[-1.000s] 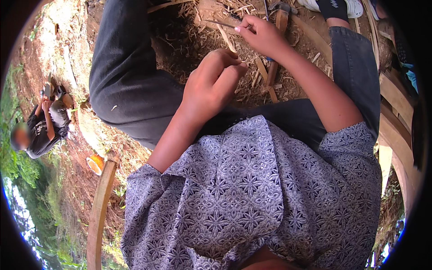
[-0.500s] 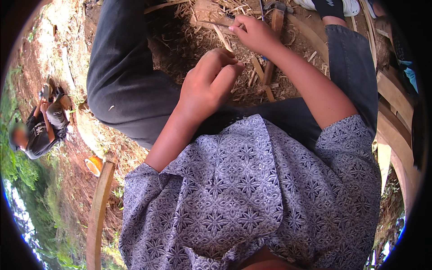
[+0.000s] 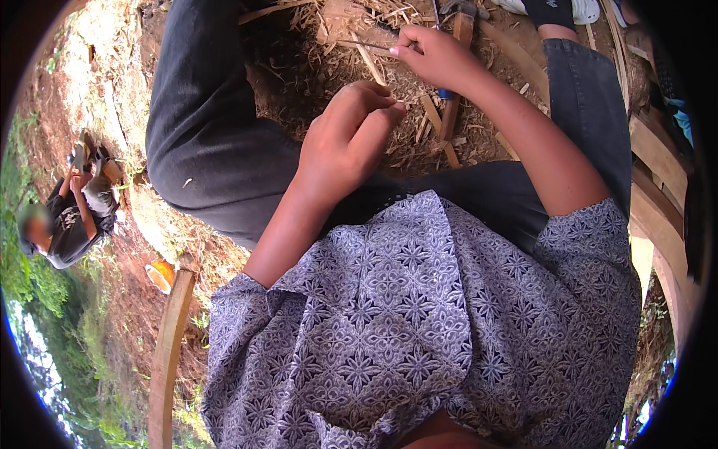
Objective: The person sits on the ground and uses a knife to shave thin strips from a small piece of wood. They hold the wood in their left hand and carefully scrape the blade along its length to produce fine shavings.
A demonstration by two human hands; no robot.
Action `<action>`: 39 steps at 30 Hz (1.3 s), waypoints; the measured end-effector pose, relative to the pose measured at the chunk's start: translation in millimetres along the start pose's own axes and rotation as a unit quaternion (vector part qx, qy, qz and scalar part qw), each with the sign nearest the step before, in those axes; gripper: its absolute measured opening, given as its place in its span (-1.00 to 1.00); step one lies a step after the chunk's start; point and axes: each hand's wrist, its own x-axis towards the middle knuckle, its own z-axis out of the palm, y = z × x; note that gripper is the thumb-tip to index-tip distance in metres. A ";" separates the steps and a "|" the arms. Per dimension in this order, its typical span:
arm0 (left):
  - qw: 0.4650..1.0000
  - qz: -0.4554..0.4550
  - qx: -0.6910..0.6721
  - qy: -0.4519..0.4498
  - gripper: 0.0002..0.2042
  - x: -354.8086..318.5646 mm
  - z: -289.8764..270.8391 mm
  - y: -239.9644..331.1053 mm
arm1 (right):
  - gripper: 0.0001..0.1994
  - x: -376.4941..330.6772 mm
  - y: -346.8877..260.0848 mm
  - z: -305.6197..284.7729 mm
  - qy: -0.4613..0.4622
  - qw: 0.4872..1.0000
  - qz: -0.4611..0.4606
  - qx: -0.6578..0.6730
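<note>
My left hand is closed around the lower end of a thin, pale wood strip, which points up and slightly left. My right hand grips a knife, its handle mostly hidden in my fingers. The narrow knife blade points left and crosses the strip near its upper end. Beyond the strip, a wooden block lies among shavings on the ground. A hammer rests just right of my right hand, and a tool with a blue handle shows partly below that hand.
My bent legs flank the work spot. Wood shavings and small wood pieces litter the ground. Curved boards lie at the right. At the left are an upright plank, an orange round object and a seated person.
My right hand has shifted slightly right with the knife, sliding the blade along across the strip. More of the blue handle shows. My left hand stays nearly still.
</note>
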 end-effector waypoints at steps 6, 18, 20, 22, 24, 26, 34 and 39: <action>1.000 -0.006 0.003 -0.007 -0.69 1.1 -2.5 0.6 | -0.72 8.9 -4.8 16.0 0.049 0.996 0.042 -0.060; 1.000 0.000 0.004 0.023 -0.69 -0.2 -0.8 -3.0 | -0.73 -6.1 12.6 20.2 0.023 0.993 0.001 0.119; 1.000 -0.003 0.002 0.018 -0.69 0.2 -0.8 -2.2 | -0.74 -2.1 13.5 14.2 -0.001 0.995 -0.002 0.104; 1.000 -0.007 -0.003 0.010 -0.69 0.9 -1.8 -0.4 | -0.74 6.1 10.8 10.4 0.002 1.000 0.002 0.029; 1.000 -0.010 0.007 0.011 -0.69 -1.1 -2.2 -0.5 | -0.74 9.9 8.2 12.1 0.010 1.000 0.004 -0.008; 1.000 -0.011 0.009 0.011 -0.68 -1.9 -1.4 -1.3 | -0.73 11.1 7.4 13.4 0.020 1.000 0.004 -0.012; 0.999 -0.025 0.004 0.043 -0.76 -1.9 1.4 -3.1 | -0.72 9.3 15.7 38.8 0.156 0.987 0.024 0.017; 0.999 -0.025 0.008 0.046 -0.76 -1.2 -1.2 -2.0 | -0.72 -11.5 23.6 24.0 0.085 0.987 0.026 0.134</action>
